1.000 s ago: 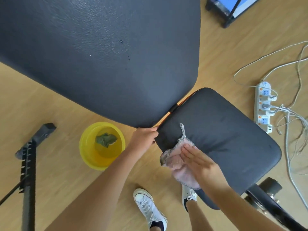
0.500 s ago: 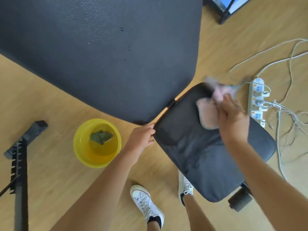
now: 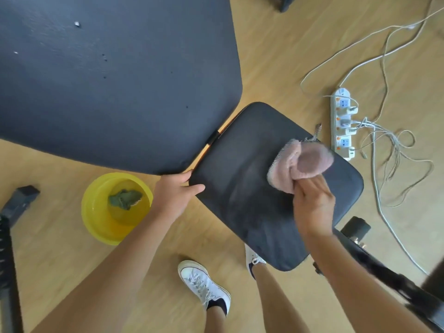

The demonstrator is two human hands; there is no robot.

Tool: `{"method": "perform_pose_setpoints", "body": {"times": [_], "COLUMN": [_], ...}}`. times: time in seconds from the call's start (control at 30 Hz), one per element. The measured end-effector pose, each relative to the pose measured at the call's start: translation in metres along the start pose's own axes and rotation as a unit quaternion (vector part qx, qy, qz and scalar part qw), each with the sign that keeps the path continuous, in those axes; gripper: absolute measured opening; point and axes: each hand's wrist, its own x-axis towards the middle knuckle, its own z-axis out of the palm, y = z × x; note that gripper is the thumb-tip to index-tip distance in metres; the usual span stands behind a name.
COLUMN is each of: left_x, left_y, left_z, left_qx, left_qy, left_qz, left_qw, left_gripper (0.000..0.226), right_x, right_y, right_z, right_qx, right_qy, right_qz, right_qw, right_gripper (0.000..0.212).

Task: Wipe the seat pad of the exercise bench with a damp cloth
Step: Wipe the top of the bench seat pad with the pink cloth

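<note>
On the seat pad [image 3: 240,183], pink cloth [image 3: 302,162] against right fingers [image 3: 310,187].

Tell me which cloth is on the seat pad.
The pink cloth, gripped by the right hand; the green cloth lies in the yellow basin.

Bright, even light, soft shadows, wide-angle bending at edges, motion blur on cloth [image 3: 292,167] and right hand [image 3: 313,207].

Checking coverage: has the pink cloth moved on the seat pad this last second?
Yes. The pink cloth has gone from the corner of the seat pad by the left hand to the edge nearest the power strip.
</note>
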Motion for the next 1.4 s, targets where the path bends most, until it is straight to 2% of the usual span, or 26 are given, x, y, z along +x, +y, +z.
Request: {"method": "perform_pose_setpoints", "body": {"times": [0.07,0.13,0.17,0.2,0.27,0.3,0.33,0.37,0.4,0.47,0.5,0.53,0.57,0.63,0.67,0.7,0.73,0.77,0.87,0.93,1.03,1.07,1.1,1.27,1.33,1.4], "left_x": [0.0,0.0,0.0,0.0,-0.001,-0.001,-0.001,-0.001,0.0,0.002,0.003,0.005,0.007,0.01,0.011,0.012,0.013,0.014,0.016,0.018,0.018,0.018,0.018,0.019,0.022,0.025], "left_y": [0.002,0.003,0.003,0.003,0.004,0.005,0.005,0.005,0.005,0.005,0.004,0.004,0.003,0.001,0.001,0.0,0.0,-0.001,-0.003,-0.001,0.001,0.001,0.001,-0.002,-0.004,-0.009], "left_z": [0.001,0.002,0.002,0.004,0.005,0.005,0.005,0.005,0.005,0.003,0.002,0.002,0.001,0.0,0.0,0.001,0.001,0.001,0.0,0.001,0.002,0.002,0.003,0.002,0.002,0.002], "left_qx": [0.018,0.034,0.036,0.034,0.035,0.035,0.034,0.039,0.048,0.061,0.065,0.068,0.069,0.065,0.064,0.064,0.059,0.052,0.036,0.033,0.01,-0.002,-0.01,-0.039,-0.038,-0.036], "left_qy": [0.01,0.019,0.023,0.025,0.027,0.026,0.025,0.025,0.026,0.021,0.014,0.008,0.003,0.002,0.002,0.0,-0.002,-0.004,-0.009,-0.013,-0.014,-0.015,-0.015,-0.028,-0.028,-0.031], "left_qz": [0.0,-0.001,-0.002,-0.003,-0.011,-0.015,-0.017,-0.018,-0.019,-0.028,-0.036,-0.042,-0.047,-0.055,-0.058,-0.059,-0.06,-0.063,-0.067,-0.07,-0.074,-0.074,-0.075,-0.098,-0.099,-0.095], "left_qw": [1.0,0.999,0.999,0.999,0.999,0.999,0.999,0.999,0.998,0.998,0.997,0.997,0.996,0.996,0.996,0.996,0.996,0.997,0.997,0.997,0.997,0.997,0.997,0.994,0.994,0.994], "left_gripper": [0.065,0.063,0.063,0.063,0.064,0.065,0.065,0.065,0.064,0.065,0.066,0.067,0.068,0.07,0.07,0.071,0.071,0.072,0.074,0.074,0.074,0.074,0.075,0.077,0.077,0.078], "right_x": [-0.036,-0.048,-0.033,-0.013,0.027,0.034,0.025,0.002,-0.029,-0.089,-0.1,-0.096,-0.082,-0.039,-0.023,-0.02,-0.023,-0.027,-0.028,0.012,0.093,0.121,0.146,0.214,0.219,0.208], "right_y": [-0.023,-0.011,0.015,0.041,0.073,0.074,0.066,0.051,0.032,0.012,0.022,0.041,0.062,0.092,0.099,0.099,0.094,0.086,0.077,0.077,0.049,0.037,0.023,-0.04,-0.034,0.003], "right_z": [0.009,-0.006,-0.018,-0.031,-0.05,-0.053,-0.044,-0.035,-0.025,-0.021,-0.027,-0.036,-0.044,-0.067,-0.075,-0.073,-0.066,-0.059,-0.045,-0.044,-0.036,-0.031,-0.028,-0.001,-0.003,-0.021], "right_qx": [0.08,0.042,0.004,-0.015,-0.029,-0.018,-0.01,0.009,0.038,0.032,0.011,-0.005,-0.024,-0.037,-0.039,-0.036,-0.042,-0.05,0.014,0.076,0.136,0.134,0.132,0.134,0.122,0.092], "right_qy": [-0.095,-0.209,-0.21,-0.181,-0.04,0.015,0.008,-0.045,-0.111,-0.228,-0.249,-0.227,-0.184,-0.044,0.035,0.083,0.1,0.096,0.046,0.008,-0.096,-0.151,-0.205,-0.305,-0.316,-0.345], "right_qz": [-0.078,-0.289,-0.347,-0.311,-0.09,0.047,0.143,0.159,0.094,-0.186,-0.299,-0.354,-0.339,-0.145,-0.006,0.12,0.182,0.193,0.115,0.131,0.134,0.126,0.118,0.027,0.021,0.063], "right_qw": [0.989,0.933,0.914,0.933,0.995,0.999,0.99,0.986,0.989,0.955,0.921,0.907,0.922,0.988,0.999,0.989,0.977,0.975,0.992,0.988,0.977,0.971,0.963,0.942,0.941,0.932], "right_gripper": [0.029,0.029,0.028,0.026,0.018,0.022,0.026,0.029,0.029,0.03,0.029,0.027,0.029,0.032,0.027,0.024,0.024,0.025,0.012,0.025,0.014,0.039,0.05,0.056,0.062,0.062]}}
